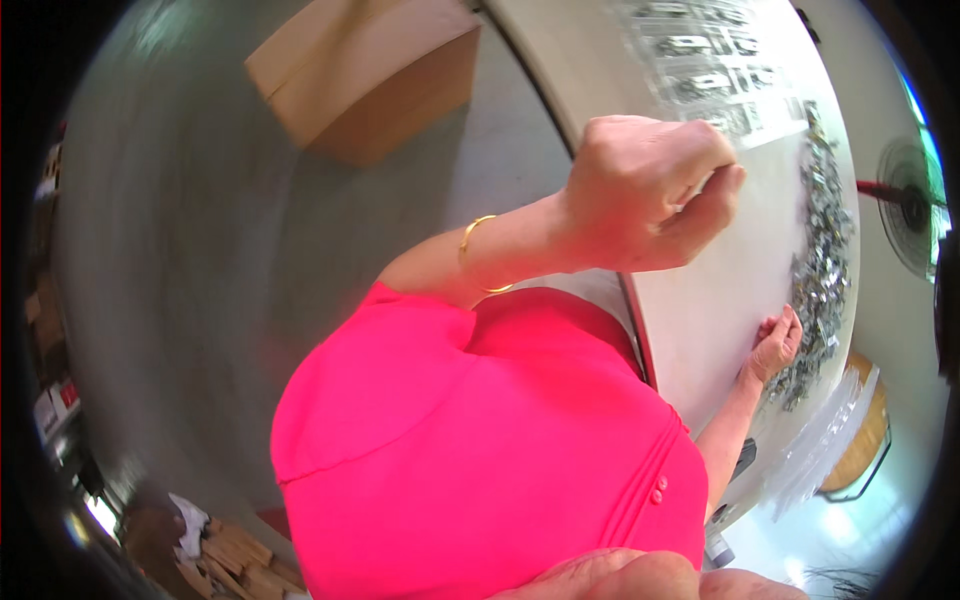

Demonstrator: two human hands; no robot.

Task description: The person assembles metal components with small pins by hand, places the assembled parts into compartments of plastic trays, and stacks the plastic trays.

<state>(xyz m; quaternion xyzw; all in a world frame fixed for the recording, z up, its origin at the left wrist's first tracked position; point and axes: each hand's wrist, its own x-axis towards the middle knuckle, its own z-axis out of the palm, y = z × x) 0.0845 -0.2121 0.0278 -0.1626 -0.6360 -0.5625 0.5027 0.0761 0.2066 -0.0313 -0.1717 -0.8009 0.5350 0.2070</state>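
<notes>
My left hand [650, 195], with a gold bracelet [470, 240] on its wrist, is raised near the edge of the white table [700, 310]. Its fingers are curled closed; a pale speck shows between them, too small to name. Farther right, my right hand [775, 347] is at the near end of a long heap of small shiny metal pieces [825, 250]. The fingers there are pinched together, and what they hold, if anything, is hidden. Beyond my left hand lie clear plastic packs [705, 70] filled with small metal parts in rows.
A large cardboard box [375, 85] stands on the grey floor [200, 250] left of the table. Clear plastic sheets or bags [825, 440] lie by the table's right end, next to a round wooden stool [862, 425]. A fan [910, 205] stands past the far edge.
</notes>
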